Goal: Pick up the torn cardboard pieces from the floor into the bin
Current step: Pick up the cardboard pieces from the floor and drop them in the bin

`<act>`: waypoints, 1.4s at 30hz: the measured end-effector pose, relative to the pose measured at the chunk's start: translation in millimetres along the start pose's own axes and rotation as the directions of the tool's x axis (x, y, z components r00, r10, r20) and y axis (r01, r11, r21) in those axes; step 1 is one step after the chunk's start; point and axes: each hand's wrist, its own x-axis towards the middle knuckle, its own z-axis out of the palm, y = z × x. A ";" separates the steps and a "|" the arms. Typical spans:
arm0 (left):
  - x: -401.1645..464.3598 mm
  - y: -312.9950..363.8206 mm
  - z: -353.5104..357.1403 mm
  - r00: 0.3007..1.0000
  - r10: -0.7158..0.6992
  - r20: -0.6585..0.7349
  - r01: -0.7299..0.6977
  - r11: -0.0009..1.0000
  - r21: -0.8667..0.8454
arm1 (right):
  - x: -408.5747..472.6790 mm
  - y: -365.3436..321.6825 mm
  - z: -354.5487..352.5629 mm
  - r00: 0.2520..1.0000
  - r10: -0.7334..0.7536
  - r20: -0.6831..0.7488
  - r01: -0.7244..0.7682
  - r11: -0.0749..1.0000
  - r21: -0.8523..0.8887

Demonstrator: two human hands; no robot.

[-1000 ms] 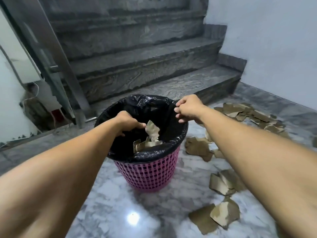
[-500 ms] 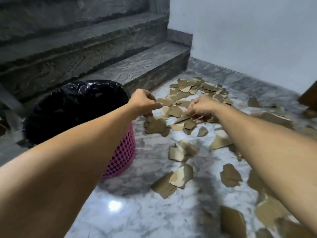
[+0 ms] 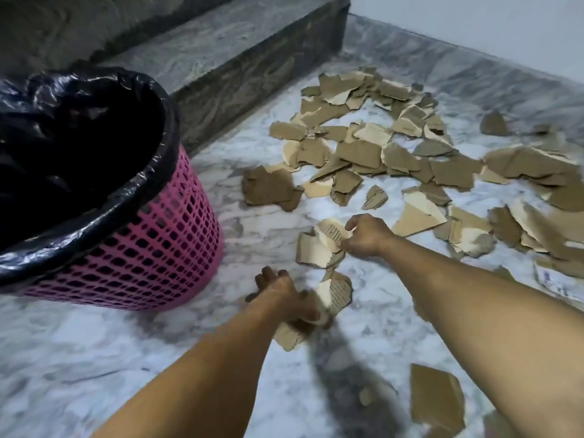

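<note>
A pink mesh bin [image 3: 164, 248] lined with a black bag [image 3: 79, 137] stands at the left on the marble floor. Several torn brown cardboard pieces [image 3: 363, 150] lie scattered to its right. My right hand [image 3: 366, 235] pinches a torn piece [image 3: 319, 248] near the bin's right side. My left hand [image 3: 284, 298] is low on the floor, its fingers closing on another piece [image 3: 335, 292], with more cardboard under the palm; motion blur hides the exact grip.
Dark stone stairs [image 3: 237, 58] rise behind the bin. A white wall [image 3: 489, 20] with a marble skirting closes the far right. A larger cardboard piece [image 3: 436, 396] lies near my right forearm. Bare marble floor [image 3: 94, 358] spreads at the front left.
Both hands have left the bin's rim and dropped to the floor on its right. They now take hold of cardboard pieces. The view has swung right and down.
</note>
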 end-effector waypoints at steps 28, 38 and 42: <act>3.7 17.8 -1.6 0.987 0.142 -0.078 -0.149 0.984 -0.100 | 31.6 -12.5 57.2 0.999 -0.038 -0.038 0.034 0.993 -0.109; 14.2 26.8 -19.2 0.924 0.380 -0.037 -0.366 0.909 0.202 | 42.3 -0.1 31.7 0.999 -0.053 0.008 0.054 0.984 -0.172; 24.1 20.9 -23.4 0.960 0.268 -0.086 -0.270 0.963 -0.012 | 39.5 9.7 16.6 0.997 -0.009 0.079 0.013 0.999 -0.042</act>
